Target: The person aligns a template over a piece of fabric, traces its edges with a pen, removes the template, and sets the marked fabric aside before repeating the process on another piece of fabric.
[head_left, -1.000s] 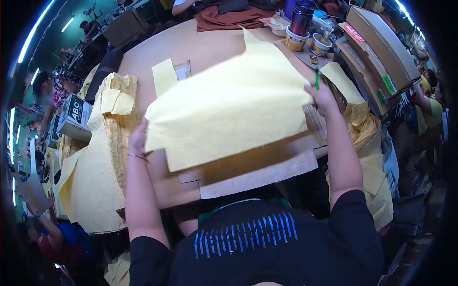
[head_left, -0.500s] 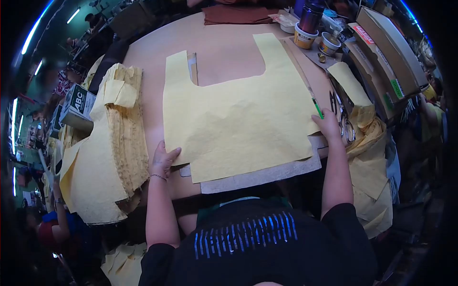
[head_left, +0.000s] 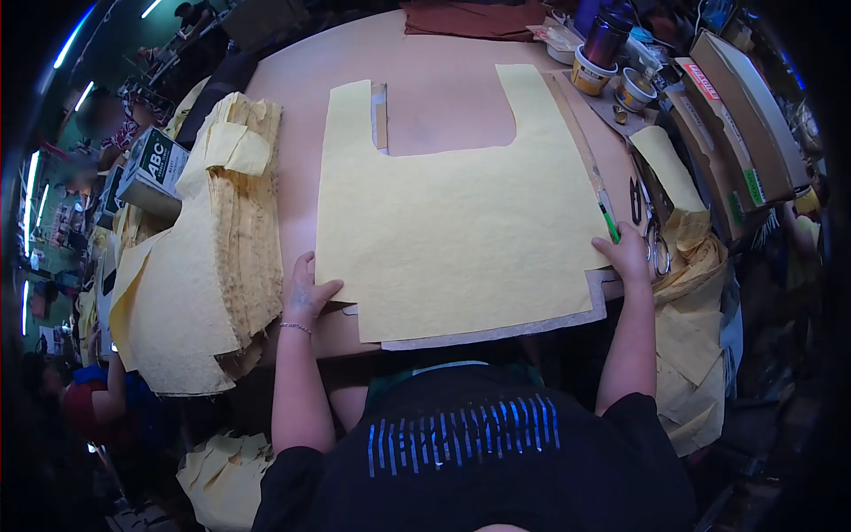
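Observation:
A large yellow fabric sheet (head_left: 452, 239) with a U-shaped cutout at its far side lies almost flat before me. Beneath its near edge shows a greyish-white panel (head_left: 505, 333). My left hand (head_left: 306, 293) grips the sheet's left edge, thumb on top; its other fingers are partly hidden. At the right edge, my right hand (head_left: 626, 254) holds a slim green pen (head_left: 609, 223), its thumb side against the sheet. Just beyond that hand lie metal scissors (head_left: 657, 246) and a black-handled tool (head_left: 636, 200).
A thick stack of yellow pieces (head_left: 208, 257) stands left, beside an ABC tin (head_left: 156, 170). Tubs (head_left: 592, 73), a dark tumbler (head_left: 609, 38) and cardboard boxes (head_left: 740, 115) are at the far right. Brown fabric (head_left: 474, 19) lies at the back. Crumpled yellow pieces (head_left: 687, 355) hang right.
The wrinkles across the middle of the yellow sheet have smoothed out. Both hands keep to its side edges, and the right still has the green pen. The camera view has shifted slightly.

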Demonstrator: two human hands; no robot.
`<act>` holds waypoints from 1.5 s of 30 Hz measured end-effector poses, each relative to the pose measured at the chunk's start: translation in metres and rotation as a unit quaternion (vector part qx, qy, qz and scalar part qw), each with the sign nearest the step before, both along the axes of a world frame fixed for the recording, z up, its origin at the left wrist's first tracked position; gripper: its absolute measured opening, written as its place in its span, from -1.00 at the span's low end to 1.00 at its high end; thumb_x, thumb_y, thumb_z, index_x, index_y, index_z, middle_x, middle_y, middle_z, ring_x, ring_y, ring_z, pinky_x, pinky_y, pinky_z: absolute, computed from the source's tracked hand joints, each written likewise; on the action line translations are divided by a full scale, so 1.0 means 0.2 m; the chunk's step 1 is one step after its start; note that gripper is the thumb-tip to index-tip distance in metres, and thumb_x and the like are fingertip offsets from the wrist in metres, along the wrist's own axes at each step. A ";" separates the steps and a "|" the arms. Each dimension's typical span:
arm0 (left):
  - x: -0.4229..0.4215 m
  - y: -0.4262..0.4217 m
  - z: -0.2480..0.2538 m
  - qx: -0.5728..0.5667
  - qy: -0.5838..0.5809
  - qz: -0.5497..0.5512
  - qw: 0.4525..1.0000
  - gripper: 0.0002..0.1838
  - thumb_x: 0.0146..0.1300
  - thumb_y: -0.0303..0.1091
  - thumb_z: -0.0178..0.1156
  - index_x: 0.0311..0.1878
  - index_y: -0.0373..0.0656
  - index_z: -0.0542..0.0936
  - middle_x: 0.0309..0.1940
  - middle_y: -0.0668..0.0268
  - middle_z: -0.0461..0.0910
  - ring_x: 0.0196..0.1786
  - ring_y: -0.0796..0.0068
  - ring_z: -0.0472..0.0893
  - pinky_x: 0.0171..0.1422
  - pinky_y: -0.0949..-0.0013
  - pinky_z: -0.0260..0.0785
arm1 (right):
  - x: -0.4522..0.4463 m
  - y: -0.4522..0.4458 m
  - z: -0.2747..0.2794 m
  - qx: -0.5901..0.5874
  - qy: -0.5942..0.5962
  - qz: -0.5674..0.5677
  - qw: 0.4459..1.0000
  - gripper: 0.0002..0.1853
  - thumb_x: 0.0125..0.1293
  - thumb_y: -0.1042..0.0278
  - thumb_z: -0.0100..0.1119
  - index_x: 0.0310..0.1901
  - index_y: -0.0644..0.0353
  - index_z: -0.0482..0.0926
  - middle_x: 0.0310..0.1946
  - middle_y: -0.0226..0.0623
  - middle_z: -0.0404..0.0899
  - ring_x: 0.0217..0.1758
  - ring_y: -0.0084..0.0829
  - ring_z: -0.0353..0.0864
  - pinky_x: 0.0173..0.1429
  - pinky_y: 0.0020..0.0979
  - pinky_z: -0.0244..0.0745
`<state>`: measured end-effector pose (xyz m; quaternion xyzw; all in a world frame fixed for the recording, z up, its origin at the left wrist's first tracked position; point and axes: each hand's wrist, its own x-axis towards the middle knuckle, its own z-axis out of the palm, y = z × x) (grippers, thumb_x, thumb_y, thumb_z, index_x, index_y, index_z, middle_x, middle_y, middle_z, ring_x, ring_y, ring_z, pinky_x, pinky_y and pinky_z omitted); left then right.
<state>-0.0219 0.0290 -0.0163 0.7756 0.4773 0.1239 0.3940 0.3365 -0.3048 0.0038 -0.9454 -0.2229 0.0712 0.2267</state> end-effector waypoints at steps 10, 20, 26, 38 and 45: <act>0.04 -0.03 0.02 0.332 0.076 -0.047 0.939 -0.39 0.03 -0.21 0.14 0.15 -0.17 0.22 -0.05 0.09 0.34 0.07 0.15 0.29 0.09 0.11 0.16 | 0.12 0.07 -0.10 -0.006 -0.165 -0.063 0.984 -0.60 -0.06 0.12 0.22 -0.40 0.36 0.43 -0.44 0.06 0.47 -0.36 -0.03 0.47 -0.23 -0.24 0.36; 0.23 -0.14 0.03 0.228 0.198 -0.103 0.948 -0.35 0.14 0.10 -0.10 0.25 0.03 0.09 0.30 0.27 -0.09 0.35 0.16 -0.15 0.16 -0.34 -0.23 | 0.18 0.11 -0.07 0.297 0.361 -0.023 0.884 -0.72 0.07 0.31 0.18 -0.21 0.26 0.42 -0.43 -0.38 0.50 -0.43 -0.62 0.47 -0.35 -0.57 0.38; 0.18 -0.10 -0.02 0.239 0.205 -0.108 0.943 -0.26 0.09 0.22 -0.14 0.27 0.01 0.04 0.31 0.28 -0.13 0.35 0.19 -0.14 0.19 -0.27 -0.21 | 0.09 0.14 0.03 0.420 0.355 0.021 0.835 -0.69 0.09 0.48 0.11 -0.10 0.25 0.35 -0.33 -0.39 0.49 -0.32 -0.60 0.48 -0.22 -0.57 0.38; 0.18 -0.12 0.01 0.242 0.241 -0.113 0.933 -0.16 0.02 0.30 -0.13 0.29 0.04 -0.02 0.31 0.18 -0.18 0.35 0.15 -0.20 0.20 -0.26 -0.25 | 0.10 -0.24 0.63 0.444 0.024 0.011 0.896 -0.70 0.14 0.41 0.11 -0.08 0.24 0.36 -0.30 -0.44 0.46 -0.24 -0.68 0.40 -0.12 -0.64 0.28; 0.20 -0.12 0.02 0.235 0.264 -0.113 0.928 -0.13 -0.01 0.31 -0.08 0.29 0.04 -0.03 0.32 0.18 -0.21 0.35 0.15 -0.21 0.20 -0.26 -0.24 | 0.14 -0.37 0.77 0.496 -0.207 0.004 0.843 -0.76 0.16 0.41 0.09 -0.14 0.28 0.40 -0.27 -0.41 0.46 -0.20 -0.62 0.39 -0.07 -0.56 0.25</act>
